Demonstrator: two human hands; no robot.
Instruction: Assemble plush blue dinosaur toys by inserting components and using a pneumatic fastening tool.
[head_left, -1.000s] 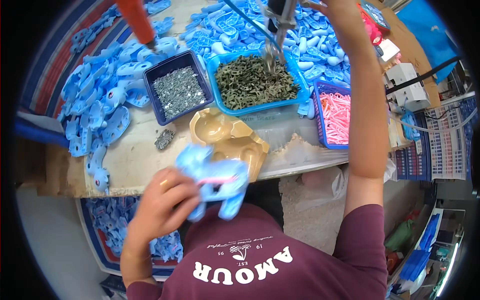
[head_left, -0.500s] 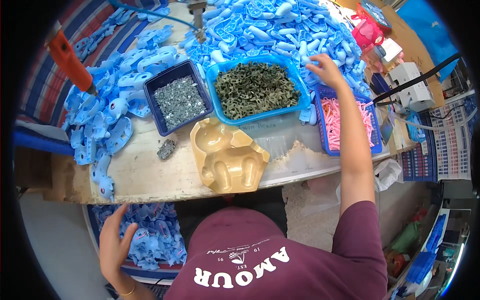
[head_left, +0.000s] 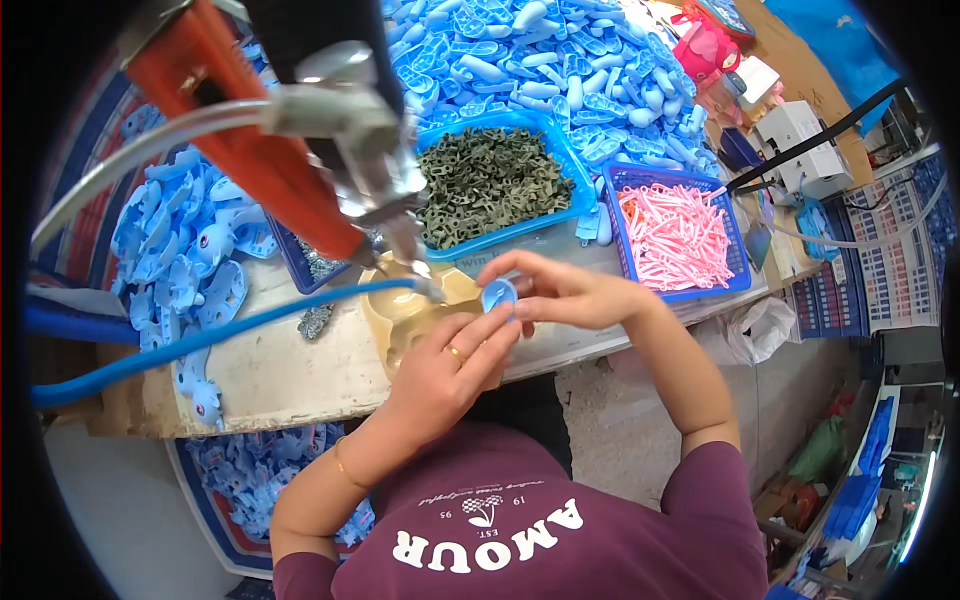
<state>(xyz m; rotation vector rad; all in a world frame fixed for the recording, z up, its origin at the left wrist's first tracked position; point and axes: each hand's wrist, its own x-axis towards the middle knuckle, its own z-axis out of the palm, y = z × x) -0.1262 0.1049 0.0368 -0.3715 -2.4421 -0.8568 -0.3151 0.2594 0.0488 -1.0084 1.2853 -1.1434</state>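
Note:
Over the front of the table my two hands meet at a small blue plastic part with a rounded, hollow shell. My right hand is closed on it between thumb and fingers. Ringed and with its fingers pressed together, my left hand grips the part from below, its thumb hidden. Beneath them lies a tan moulded fixture, partly covered by my left hand and by the hanging tools. An orange power screwdriver and a metal fitting with hoses loom close to the camera, left of my hands.
A light-blue tray of dark green clips stands beyond my hands, with a blue basket of pink sticks to its right. A dark bin of metal bits is partly hidden. Blue plastic parts heap behind; blue shells lie left.
My right hand has come back from the blue heap with a small blue part. My left hand has risen from below the table edge to meet it. The orange screwdriver and hoses now fill the upper left.

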